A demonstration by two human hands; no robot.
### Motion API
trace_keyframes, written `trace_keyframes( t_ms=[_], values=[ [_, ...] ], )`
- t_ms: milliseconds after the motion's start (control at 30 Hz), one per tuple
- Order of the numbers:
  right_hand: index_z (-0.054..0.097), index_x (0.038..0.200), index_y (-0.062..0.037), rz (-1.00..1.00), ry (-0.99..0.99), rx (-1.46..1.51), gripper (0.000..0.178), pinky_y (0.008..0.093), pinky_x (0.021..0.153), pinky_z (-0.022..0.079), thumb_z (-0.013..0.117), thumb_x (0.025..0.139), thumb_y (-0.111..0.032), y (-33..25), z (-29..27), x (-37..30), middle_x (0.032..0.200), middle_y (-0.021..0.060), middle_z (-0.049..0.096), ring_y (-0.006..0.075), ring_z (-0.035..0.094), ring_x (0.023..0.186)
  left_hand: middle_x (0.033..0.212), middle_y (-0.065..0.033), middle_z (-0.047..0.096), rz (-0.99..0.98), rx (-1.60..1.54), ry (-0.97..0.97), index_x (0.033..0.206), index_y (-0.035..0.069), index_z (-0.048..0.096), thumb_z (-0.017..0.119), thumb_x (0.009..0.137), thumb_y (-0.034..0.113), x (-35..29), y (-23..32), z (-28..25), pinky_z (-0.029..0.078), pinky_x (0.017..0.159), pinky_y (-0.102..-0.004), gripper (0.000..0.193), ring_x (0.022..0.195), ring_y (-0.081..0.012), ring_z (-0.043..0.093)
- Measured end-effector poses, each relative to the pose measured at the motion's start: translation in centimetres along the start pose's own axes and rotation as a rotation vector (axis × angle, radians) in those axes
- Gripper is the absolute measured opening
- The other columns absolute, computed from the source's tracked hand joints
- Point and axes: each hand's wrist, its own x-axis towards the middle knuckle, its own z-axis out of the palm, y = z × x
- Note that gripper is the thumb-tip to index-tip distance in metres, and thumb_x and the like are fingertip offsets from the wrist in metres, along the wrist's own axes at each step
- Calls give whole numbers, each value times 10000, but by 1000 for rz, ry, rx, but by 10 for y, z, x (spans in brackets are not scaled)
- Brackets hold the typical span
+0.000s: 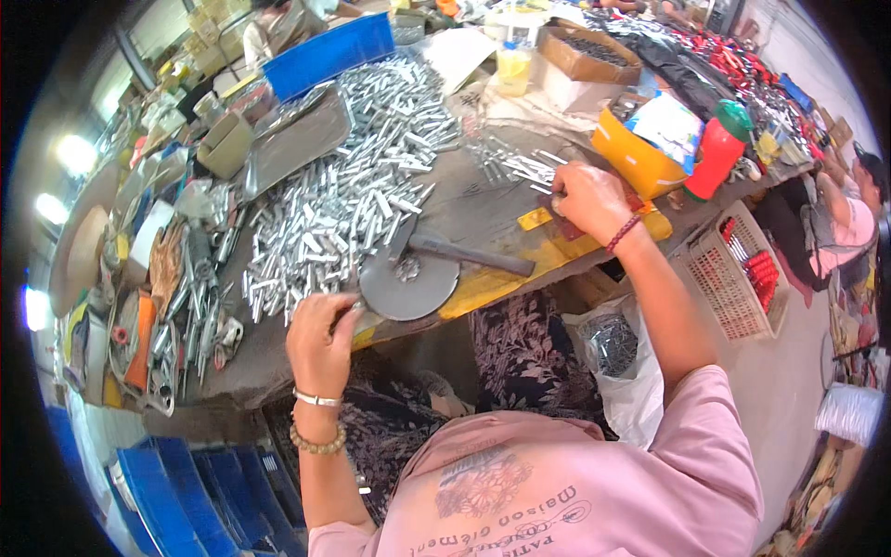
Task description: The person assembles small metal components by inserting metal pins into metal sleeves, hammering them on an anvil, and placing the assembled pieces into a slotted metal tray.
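A pink shirt (529,492) is showing closest, and past it a big, dark surface (457,206) is carrying a wide heap of silver tubes (316,227), with a round grey plate (408,299) lying just beside them. The left hand (320,336) is resting near the tubes and plate, and the right hand (594,197) is sitting by some thin silver rods (535,169); each grip is looking narrow, but I cannot tell if either is holding anything.

Dark workbench (478,218), pale floor (800,367), white wall (796,58) at right, bright lights (76,154) at left
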Motion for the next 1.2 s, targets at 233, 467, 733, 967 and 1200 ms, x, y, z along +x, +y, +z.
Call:
trace_keyframes(
  t_ms=[233,467,733,967,1200],
  values=[
    [673,955,-93,-417,127,284,179,435,796,568,757,798,-110,-62,-13,-30,984,94,698,324,710,908,964,-111,713,99,-42,-96,1016,23,767,791,842,27,12,29,20,535,829,-359,176,925,-273,677],
    [684,965,-94,-703,81,399,206,426,768,565,747,772,-64,-128,13,-47,926,79,644,302,691,892,912,-91,689,-36,-131,-3,973,21,768,809,829,42,4,19,27,519,811,-376,152,879,-272,661],
    [723,980,-103,-734,13,332,222,412,780,563,756,763,-70,-142,14,-44,944,65,639,294,685,919,887,-81,670,-10,-107,-23,965,34,774,810,844,56,6,16,26,503,778,-358,128,841,-256,637],
    [725,981,-108,-770,42,324,242,403,770,565,766,745,-75,-138,14,-43,944,51,630,273,686,921,895,-79,643,-97,-213,-56,971,52,778,804,863,108,3,15,29,498,748,-378,124,856,-268,631],
    [710,956,-95,-860,7,267,223,405,744,563,746,740,-59,-137,8,-36,928,53,624,277,685,881,908,-38,648,-130,-285,-55,972,41,773,812,853,41,0,11,32,498,732,-288,125,819,-155,623]
  ],
)
